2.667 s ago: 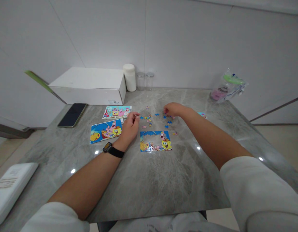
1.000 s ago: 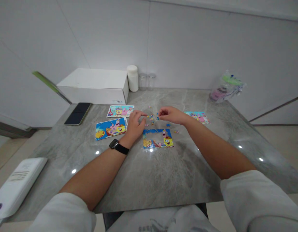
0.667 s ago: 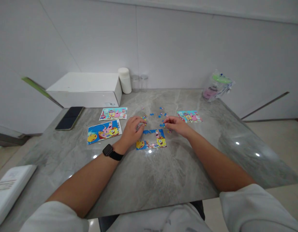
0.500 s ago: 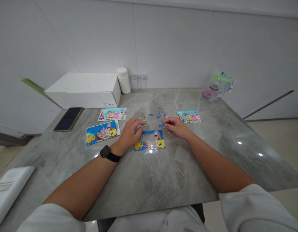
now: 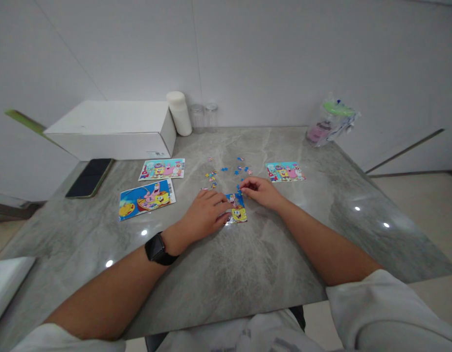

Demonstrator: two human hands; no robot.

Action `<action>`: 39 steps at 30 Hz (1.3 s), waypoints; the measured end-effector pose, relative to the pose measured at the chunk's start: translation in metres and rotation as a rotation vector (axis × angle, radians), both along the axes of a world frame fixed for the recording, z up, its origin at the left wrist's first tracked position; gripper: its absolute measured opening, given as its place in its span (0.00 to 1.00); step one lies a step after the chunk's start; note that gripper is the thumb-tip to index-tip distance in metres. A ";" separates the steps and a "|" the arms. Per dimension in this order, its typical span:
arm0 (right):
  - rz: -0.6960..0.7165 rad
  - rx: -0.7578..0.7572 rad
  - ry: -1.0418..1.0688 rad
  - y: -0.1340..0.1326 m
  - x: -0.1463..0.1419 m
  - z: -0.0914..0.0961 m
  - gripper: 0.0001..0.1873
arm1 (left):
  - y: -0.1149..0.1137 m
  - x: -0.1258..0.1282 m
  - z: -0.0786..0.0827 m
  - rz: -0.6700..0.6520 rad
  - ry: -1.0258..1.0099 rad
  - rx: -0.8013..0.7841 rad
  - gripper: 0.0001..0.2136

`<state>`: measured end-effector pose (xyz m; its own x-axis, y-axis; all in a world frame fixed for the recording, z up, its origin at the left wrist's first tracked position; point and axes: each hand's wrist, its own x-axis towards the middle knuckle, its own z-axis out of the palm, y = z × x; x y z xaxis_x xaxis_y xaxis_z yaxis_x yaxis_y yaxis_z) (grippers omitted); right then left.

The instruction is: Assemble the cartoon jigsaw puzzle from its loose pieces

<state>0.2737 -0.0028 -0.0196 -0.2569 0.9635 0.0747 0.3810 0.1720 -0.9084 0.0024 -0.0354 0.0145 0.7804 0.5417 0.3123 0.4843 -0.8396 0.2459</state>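
Note:
A partly assembled jigsaw puzzle (image 5: 239,215) with a cartoon picture lies in the middle of the grey table. My left hand (image 5: 207,211) rests over its left part, fingers stretched out and palm down, so much of the puzzle is hidden. Just beyond the upper right corner, my right hand (image 5: 260,191) pinches a small blue puzzle piece (image 5: 239,191) between thumb and forefinger; the fingers cover part of it. Several loose puzzle pieces (image 5: 225,169) lie scattered behind both hands, in blue, yellow and pink.
Left of the puzzle lie a blue picture card (image 5: 147,199) and a lighter cartoon card (image 5: 162,169); a similar card (image 5: 285,172) is at right. Farther out are a phone (image 5: 90,178), white box (image 5: 112,145), white bottle (image 5: 179,115), glass jars (image 5: 211,117) and a plastic-wrapped cup (image 5: 323,131).
My left hand has moved right and nearer, from the puzzle's upper left edge onto the puzzle. My right hand has come slightly left to the puzzle's upper right corner. The camera view has shifted.

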 end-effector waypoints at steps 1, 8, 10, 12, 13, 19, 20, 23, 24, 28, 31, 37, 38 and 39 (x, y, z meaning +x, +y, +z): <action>0.027 -0.002 -0.028 -0.001 0.000 0.001 0.12 | -0.003 0.001 0.001 -0.018 0.018 -0.008 0.13; 0.124 0.028 -0.172 -0.010 -0.007 0.007 0.09 | -0.008 0.005 -0.002 -0.063 0.095 -0.065 0.14; 0.132 0.045 -0.207 -0.012 -0.008 0.008 0.08 | -0.007 0.005 -0.004 -0.065 0.100 -0.066 0.14; 0.140 0.058 -0.233 -0.012 -0.008 0.008 0.08 | -0.007 0.005 -0.005 -0.064 0.099 -0.066 0.14; 0.139 0.065 -0.241 -0.012 -0.008 0.008 0.08 | -0.007 0.005 -0.005 -0.065 0.098 -0.067 0.14; 0.130 0.120 -0.275 -0.013 -0.011 0.013 0.07 | -0.007 0.005 -0.007 -0.067 0.086 -0.076 0.13; 0.132 0.130 -0.280 -0.014 -0.011 0.014 0.07 | -0.007 0.005 -0.007 -0.068 0.083 -0.078 0.13; 0.140 0.158 -0.291 -0.014 -0.012 0.015 0.07 | -0.007 0.005 -0.006 -0.067 0.067 -0.088 0.12; 0.143 0.167 -0.297 -0.014 -0.012 0.015 0.07 | -0.007 0.005 -0.006 -0.066 0.063 -0.093 0.12; 0.149 0.207 -0.325 -0.014 -0.013 0.015 0.07 | -0.007 0.006 -0.007 -0.068 0.072 -0.103 0.12; 0.150 0.207 -0.312 -0.014 -0.012 0.014 0.07 | -0.007 0.006 -0.007 -0.067 0.079 -0.103 0.12; 0.063 -0.018 -0.058 -0.009 -0.007 0.012 0.12 | -0.008 0.006 -0.007 -0.067 0.070 -0.122 0.13; 0.035 -0.042 -0.002 -0.008 -0.006 0.013 0.13 | -0.008 0.006 -0.007 -0.069 0.068 -0.126 0.13; 0.006 -0.057 0.050 -0.007 -0.006 0.014 0.15 | -0.007 0.006 -0.007 -0.072 0.065 -0.130 0.13</action>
<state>0.2680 -0.0098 -0.0057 -0.2600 0.9651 0.0329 0.3342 0.1218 -0.9346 0.0080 -0.0428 0.0079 0.8347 0.5164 0.1912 0.4427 -0.8358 0.3246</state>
